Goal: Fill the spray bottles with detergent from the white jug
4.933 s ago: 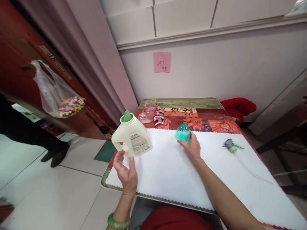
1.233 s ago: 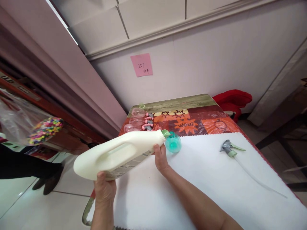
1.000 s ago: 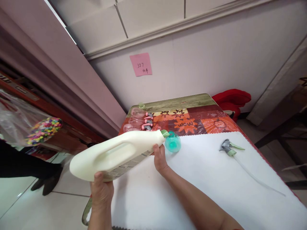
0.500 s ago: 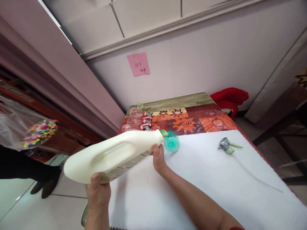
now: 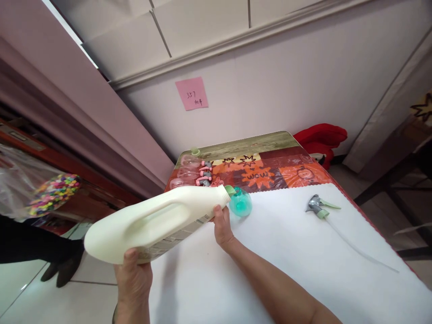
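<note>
A large cream-coloured jug (image 5: 135,216) with a built-in handle lies tilted in the air, its green pouring spout (image 5: 230,191) pointing right. My left hand (image 5: 134,274) grips the jug's underside near its base. Around the neck end is my right hand (image 5: 222,225), thumb on the near side; its other fingers are hidden behind the jug. Just past the spout stands a round, see-through teal bottle (image 5: 240,203) with its mouth uncovered. The spout sits beside that mouth; whether they touch, and whether liquid runs, I cannot tell.
A spray trigger head (image 5: 317,208) with a long tube lies on the white cloth (image 5: 283,252) at right. Several clear spray bottles with pink-and-grey heads (image 5: 205,173) lie at the table's far left, by a green cap (image 5: 195,151). A person's leg (image 5: 37,243) shows at left.
The jug's base end and my left hand have dropped slightly and shifted left in view. The view itself has also moved a little. Both hands keep their hold.
</note>
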### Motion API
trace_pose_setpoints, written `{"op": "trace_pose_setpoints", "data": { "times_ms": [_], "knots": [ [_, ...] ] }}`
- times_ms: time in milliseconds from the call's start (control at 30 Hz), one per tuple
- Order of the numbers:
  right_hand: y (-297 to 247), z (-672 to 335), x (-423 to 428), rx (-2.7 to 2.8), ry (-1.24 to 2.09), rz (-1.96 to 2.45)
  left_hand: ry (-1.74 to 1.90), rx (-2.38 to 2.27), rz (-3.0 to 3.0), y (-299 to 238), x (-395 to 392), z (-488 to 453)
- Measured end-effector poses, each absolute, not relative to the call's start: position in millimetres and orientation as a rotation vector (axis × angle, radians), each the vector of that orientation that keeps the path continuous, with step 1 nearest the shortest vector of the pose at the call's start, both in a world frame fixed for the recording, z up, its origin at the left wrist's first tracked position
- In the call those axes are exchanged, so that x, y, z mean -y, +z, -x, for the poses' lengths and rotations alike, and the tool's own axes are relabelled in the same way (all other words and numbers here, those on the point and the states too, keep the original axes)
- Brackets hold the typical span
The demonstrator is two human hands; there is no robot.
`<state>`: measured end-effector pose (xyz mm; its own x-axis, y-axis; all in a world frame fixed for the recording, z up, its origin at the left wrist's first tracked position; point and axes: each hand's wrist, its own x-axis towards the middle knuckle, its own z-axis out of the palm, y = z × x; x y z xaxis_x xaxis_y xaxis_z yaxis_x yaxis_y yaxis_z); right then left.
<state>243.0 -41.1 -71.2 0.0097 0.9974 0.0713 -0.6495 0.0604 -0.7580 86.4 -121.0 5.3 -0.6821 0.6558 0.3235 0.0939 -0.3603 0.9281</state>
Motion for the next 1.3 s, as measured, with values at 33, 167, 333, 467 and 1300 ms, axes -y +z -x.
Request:
{"op": "trace_pose_setpoints", "data": {
  "times_ms": [33, 167, 333, 467, 1300],
  "knots": [
    [-71, -243, 41, 0.716, 1.423, 0.621, 2.098, -1.498, -0.997, 6, 121, -87],
    [-72, -243, 40, 0.705, 1.425, 0.620, 2.087, -1.502, -0.993, 7, 121, -88],
    [-75, -241, 40, 0.692, 1.437, 0.608, 2.084, -1.494, -0.988, 8, 121, -85],
    [-76, -240, 40, 0.678, 1.439, 0.603, 2.094, -1.492, -0.995, 9, 120, -85],
    [-68, -243, 41, 0.687, 1.456, 0.580, 2.075, -1.512, -0.998, 11, 124, -86]
  ]
}}
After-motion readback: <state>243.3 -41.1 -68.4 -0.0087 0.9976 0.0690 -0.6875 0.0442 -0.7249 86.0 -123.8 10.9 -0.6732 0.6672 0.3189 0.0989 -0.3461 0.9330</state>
